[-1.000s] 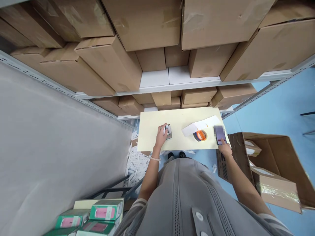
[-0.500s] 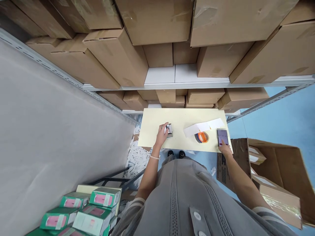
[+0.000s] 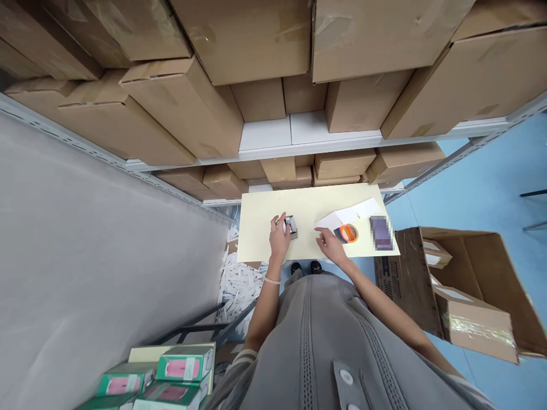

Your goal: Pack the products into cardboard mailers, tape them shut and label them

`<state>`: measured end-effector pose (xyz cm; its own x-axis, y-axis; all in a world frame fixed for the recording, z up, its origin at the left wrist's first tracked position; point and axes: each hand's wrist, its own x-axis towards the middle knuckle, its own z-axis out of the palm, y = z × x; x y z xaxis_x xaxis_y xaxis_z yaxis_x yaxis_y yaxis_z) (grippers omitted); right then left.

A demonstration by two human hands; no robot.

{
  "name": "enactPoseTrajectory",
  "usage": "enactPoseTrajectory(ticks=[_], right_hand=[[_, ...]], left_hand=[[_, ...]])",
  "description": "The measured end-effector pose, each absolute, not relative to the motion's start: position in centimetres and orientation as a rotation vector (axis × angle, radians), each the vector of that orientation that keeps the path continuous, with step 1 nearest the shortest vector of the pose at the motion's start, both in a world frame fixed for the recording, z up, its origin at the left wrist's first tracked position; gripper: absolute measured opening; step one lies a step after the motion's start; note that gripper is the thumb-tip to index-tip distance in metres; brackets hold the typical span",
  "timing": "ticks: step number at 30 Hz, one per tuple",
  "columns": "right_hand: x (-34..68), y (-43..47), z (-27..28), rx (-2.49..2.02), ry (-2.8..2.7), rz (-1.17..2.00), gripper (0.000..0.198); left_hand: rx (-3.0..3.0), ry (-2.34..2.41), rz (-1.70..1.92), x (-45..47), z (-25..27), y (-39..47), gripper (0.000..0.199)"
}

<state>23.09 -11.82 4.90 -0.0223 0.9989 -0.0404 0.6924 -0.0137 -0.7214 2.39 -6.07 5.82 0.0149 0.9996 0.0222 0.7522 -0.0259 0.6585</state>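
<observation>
My left hand (image 3: pixel 279 239) is closed around the left side of a small open box (image 3: pixel 294 229) on the pale board, with its thumb near the box opening. Something shiny and grey shows inside; its kind cannot be made out. My right hand (image 3: pixel 332 246) is over the board's front part, index finger stretched towards the left, with nothing visible in it. Just right of that hand lies a tape roll (image 3: pixel 352 233) with an orange core. Behind the roll stretches a folded strip of white paper (image 3: pixel 351 214). A phone (image 3: pixel 382 232), its screen blurred, rests at the board's right end.
The pale board (image 3: pixel 265 206) stands before a shelf (image 3: pixel 267 135) packed with cardboard boxes (image 3: pixel 252 40). An open carton (image 3: pixel 412 279) holding smaller boxes is on the right. Green boxes (image 3: pixel 183 364) are stacked lower left, near shredded paper (image 3: pixel 241 282) and a wall (image 3: pixel 85 245).
My right hand has left the phone and moved left across the board, past the tape roll. My left hand stays at the small box. The whole view has shifted slightly.
</observation>
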Motion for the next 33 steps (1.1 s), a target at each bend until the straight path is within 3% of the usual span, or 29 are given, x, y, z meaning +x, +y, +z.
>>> enactPoseTrajectory(ticks=[7,13,22,28,33], right_hand=[[15.4,-7.5,7.9,-1.741,-1.953,0.584,0.045],[14.5,-7.6,7.2,-1.779,-1.915,0.665,0.050],[14.4,-6.8,7.7,-1.799,-2.008,0.564,0.038],[12.9,-5.2,8.8,-1.980,-2.182,0.422,0.023],[12.0,-4.4,9.2,-2.182,-2.158,0.356,0.024]], left_hand=[[1.664,1.924,0.821,2.4,6.9,-6.8,0.051],[1.485,1.705,1.075,0.8,6.1,-6.5,0.043],[1.489,1.624,1.163,-0.8,5.5,-6.7,0.031],[1.631,1.609,0.991,-0.4,6.2,-6.6,0.021],[1.697,1.661,0.808,0.2,6.3,-6.7,0.030]])
